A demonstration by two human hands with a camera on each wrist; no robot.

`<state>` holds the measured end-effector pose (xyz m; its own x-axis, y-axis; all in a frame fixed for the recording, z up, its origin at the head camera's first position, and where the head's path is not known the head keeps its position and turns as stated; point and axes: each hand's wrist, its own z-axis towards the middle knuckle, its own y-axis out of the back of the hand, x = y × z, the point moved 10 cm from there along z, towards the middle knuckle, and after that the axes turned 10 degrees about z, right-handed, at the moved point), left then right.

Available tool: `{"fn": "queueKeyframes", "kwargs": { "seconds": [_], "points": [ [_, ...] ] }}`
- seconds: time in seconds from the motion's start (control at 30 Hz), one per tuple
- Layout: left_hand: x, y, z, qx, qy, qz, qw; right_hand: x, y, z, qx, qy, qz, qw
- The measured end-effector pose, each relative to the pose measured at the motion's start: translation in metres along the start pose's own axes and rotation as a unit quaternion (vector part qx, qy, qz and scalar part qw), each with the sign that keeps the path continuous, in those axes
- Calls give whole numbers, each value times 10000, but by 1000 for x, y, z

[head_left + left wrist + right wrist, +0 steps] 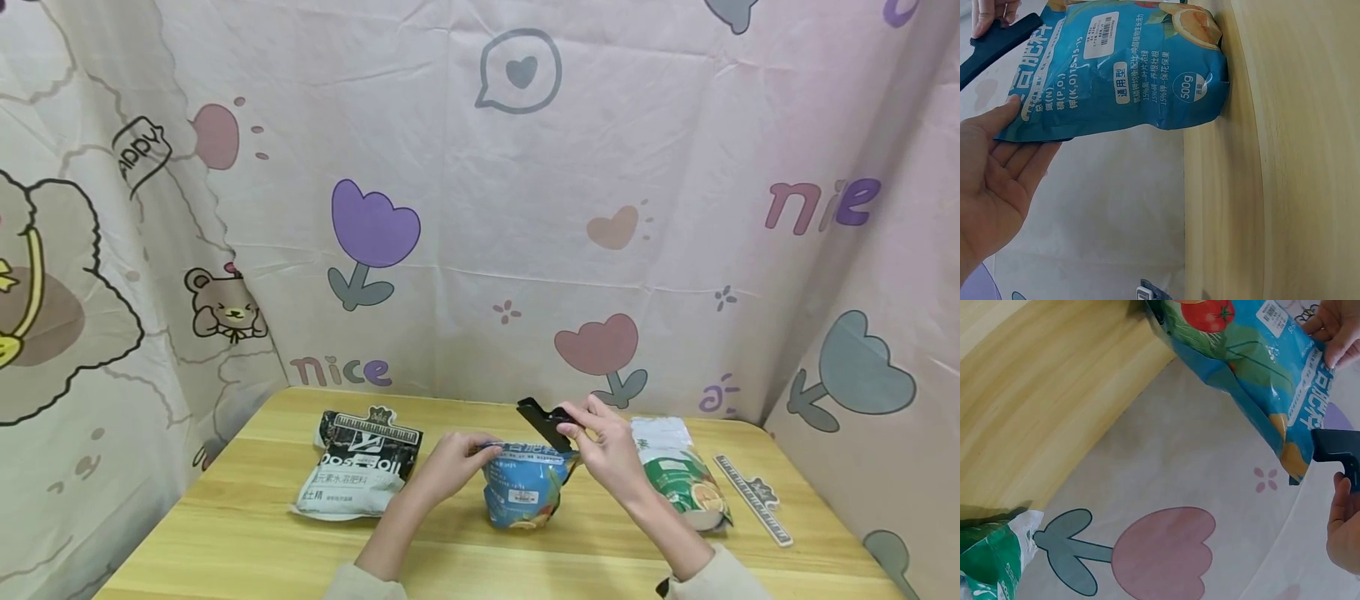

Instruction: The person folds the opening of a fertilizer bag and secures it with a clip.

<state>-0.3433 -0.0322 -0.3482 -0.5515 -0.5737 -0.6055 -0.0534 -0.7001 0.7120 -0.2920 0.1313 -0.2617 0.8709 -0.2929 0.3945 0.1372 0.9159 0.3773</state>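
A blue fertilizer bag (522, 492) with printed fruit and Chinese lettering stands upright on the table, its top edge folded flat. My left hand (456, 467) pinches that edge at its left end; in the left wrist view the thumb (1007, 115) lies on the front and the fingers are behind. My right hand (609, 446) grips a black bag clip (546, 423) by its handle, thumb against fingers. The clip's long bar slants down to the bag's top right corner. In the right wrist view the clip (1335, 445) overlaps the edge of the bag (1260, 369) there.
A black-and-white bag (352, 483) lies at the left with a ruler-patterned clip (377, 427) across its top. On the right are a green-and-white bag (678, 479) and a loose ruler-patterned clip (753, 500). A printed curtain (480, 208) hangs behind the wooden table (247, 533).
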Motion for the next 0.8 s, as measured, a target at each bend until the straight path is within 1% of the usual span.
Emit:
{"fn": "queueKeyframes", "kwargs": {
  "seconds": [0.13,0.27,0.33,0.43,0.57,0.63,0.8],
  "points": [
    [2,-1,1,38,47,8,10000,-1,-11,-4,478,295,-255,9981],
    [3,-2,1,77,70,1,9999,6,-22,-4,903,684,-532,9921],
    [2,-1,1,74,39,3,10000,8,-26,-3,1056,774,-721,9888],
    [0,0,2,46,-52,43,10000,10,-35,-1,1382,871,-1237,9788],
    [-1,0,2,42,-121,101,9999,12,-48,1,1883,1005,-1828,9597],
    [-1,0,3,38,-128,116,9998,13,-51,2,2039,1039,-1942,9539],
    [-2,1,3,-24,-211,138,9997,14,-57,5,2298,1042,-2045,9458]
  ]
}}
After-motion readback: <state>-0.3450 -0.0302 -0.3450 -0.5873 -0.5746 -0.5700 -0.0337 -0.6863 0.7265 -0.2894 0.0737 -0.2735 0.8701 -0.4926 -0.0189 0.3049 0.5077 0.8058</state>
